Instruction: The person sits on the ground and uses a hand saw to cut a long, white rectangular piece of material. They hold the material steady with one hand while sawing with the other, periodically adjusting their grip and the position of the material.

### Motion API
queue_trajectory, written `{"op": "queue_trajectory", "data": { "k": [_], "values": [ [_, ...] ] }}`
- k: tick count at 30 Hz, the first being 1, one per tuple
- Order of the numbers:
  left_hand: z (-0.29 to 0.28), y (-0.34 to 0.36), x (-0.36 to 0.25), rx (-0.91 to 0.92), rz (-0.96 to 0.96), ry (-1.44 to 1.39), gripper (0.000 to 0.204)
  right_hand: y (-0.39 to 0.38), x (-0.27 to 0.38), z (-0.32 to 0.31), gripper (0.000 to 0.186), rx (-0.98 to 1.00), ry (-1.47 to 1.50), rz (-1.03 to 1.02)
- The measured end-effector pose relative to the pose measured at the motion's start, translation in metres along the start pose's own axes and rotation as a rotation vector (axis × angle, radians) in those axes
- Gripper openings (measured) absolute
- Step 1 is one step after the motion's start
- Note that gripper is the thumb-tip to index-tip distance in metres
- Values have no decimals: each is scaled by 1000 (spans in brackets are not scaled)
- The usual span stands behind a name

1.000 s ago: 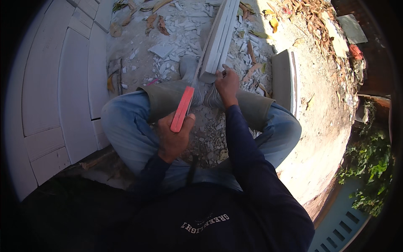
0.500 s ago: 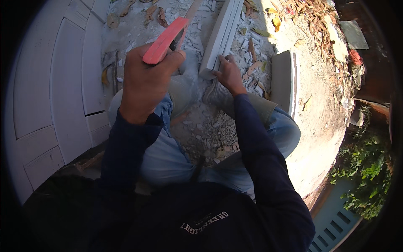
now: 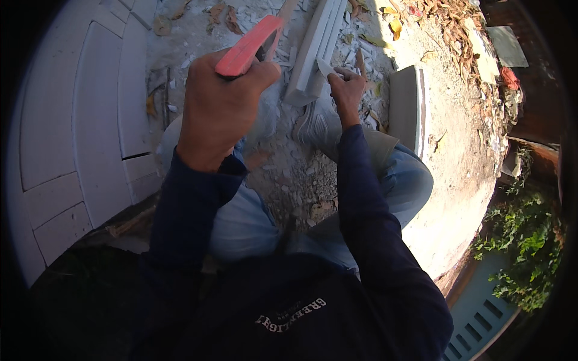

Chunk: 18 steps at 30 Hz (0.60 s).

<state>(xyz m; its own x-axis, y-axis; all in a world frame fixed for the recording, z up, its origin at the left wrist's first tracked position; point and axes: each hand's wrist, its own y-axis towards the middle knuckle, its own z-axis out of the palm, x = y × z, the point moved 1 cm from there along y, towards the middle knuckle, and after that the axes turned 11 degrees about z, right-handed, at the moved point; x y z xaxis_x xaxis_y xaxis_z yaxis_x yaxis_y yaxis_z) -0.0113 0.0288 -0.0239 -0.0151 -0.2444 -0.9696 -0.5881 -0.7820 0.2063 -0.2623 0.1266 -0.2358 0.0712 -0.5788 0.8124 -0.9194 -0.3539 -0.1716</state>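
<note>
My left hand (image 3: 226,108) is closed round the red handle of a handsaw (image 3: 251,45), raised in front of my left shin. The saw's narrow blade runs away toward the top edge, where the picture cuts it off. Between my feet lies a long grooved grey-white bar (image 3: 314,60), its near end square and its far end out of view. Just right of that end, my right hand (image 3: 348,90) pinches a small pale flat sliver (image 3: 325,68) between thumb and fingers. The sliver overlaps the bar's side in view; I cannot tell if they touch.
White chips (image 3: 361,51) and dry leaves (image 3: 394,27) litter the ground. A grey block (image 3: 404,105) stands to the right of my right leg. Grey-white panelled pieces (image 3: 99,114) line the left. Green plants (image 3: 524,234) and a blue slotted crate (image 3: 481,319) are at the lower right.
My right hand has left the bar's near end, moved slightly right and now holds the pale sliver. My left hand has shifted a little up and right with the handsaw.
</note>
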Motion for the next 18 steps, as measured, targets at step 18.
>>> {"op": "queue_trajectory", "data": {
  "k": [18],
  "values": [
    [3, 10, 19, -61, -138, -136, 27, 31, -14, 56, 38, -74, -317, -360]
  ]
}}
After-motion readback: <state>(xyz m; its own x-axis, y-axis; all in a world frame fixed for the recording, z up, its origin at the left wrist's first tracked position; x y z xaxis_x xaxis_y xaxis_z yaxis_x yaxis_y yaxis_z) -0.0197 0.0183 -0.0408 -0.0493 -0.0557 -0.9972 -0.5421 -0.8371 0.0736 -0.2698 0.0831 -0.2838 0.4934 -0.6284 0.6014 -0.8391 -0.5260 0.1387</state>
